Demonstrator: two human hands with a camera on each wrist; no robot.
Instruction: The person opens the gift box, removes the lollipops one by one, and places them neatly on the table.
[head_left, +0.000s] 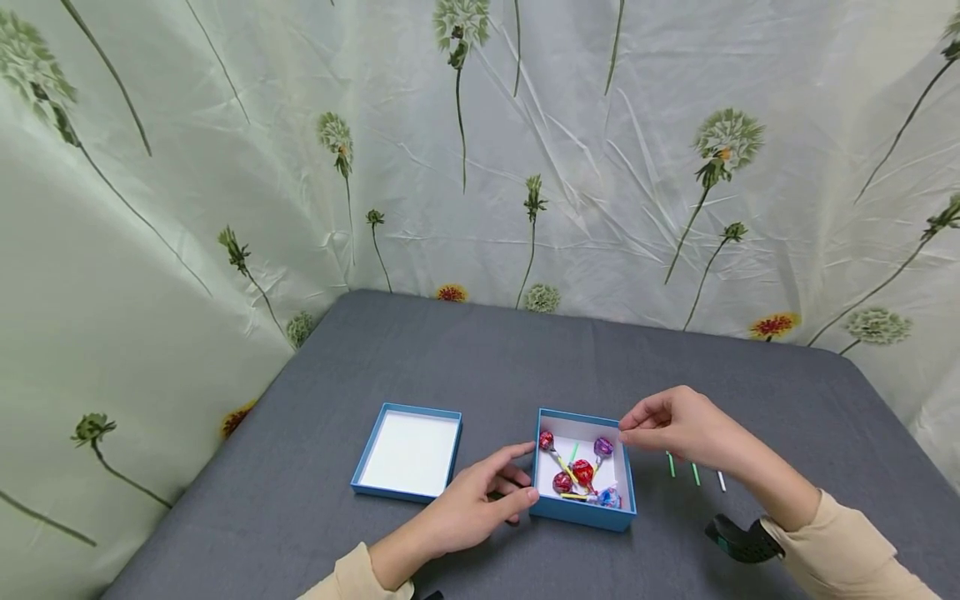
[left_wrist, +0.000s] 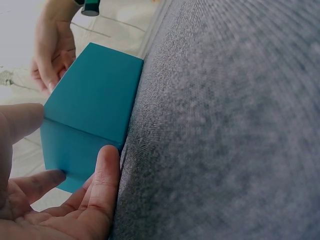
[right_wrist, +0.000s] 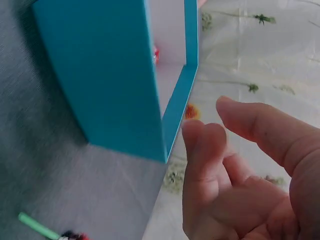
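Observation:
An open blue box [head_left: 583, 511] with a white inside stands in front of me. Several wrapped lollipops lie in it, among them a red one [head_left: 582, 472], a purple one [head_left: 603, 447] and a blue one [head_left: 609, 497]. My left hand [head_left: 474, 502] touches the box's left side and near left corner; in the left wrist view its fingertips rest against the blue walls [left_wrist: 95, 95]. By the box's right rim hovers my right hand [head_left: 686, 429]. Its thumb and index finger stand apart in the right wrist view, with nothing between them.
Left of the box lies a shallow blue lid [head_left: 408, 450], white side up. Beyond my right hand, lollipop sticks lie on the grey cloth, two green [head_left: 696, 474] and one white [head_left: 722, 481], their heads hidden by the hand. A flowered curtain [head_left: 525, 167] hangs behind the table.

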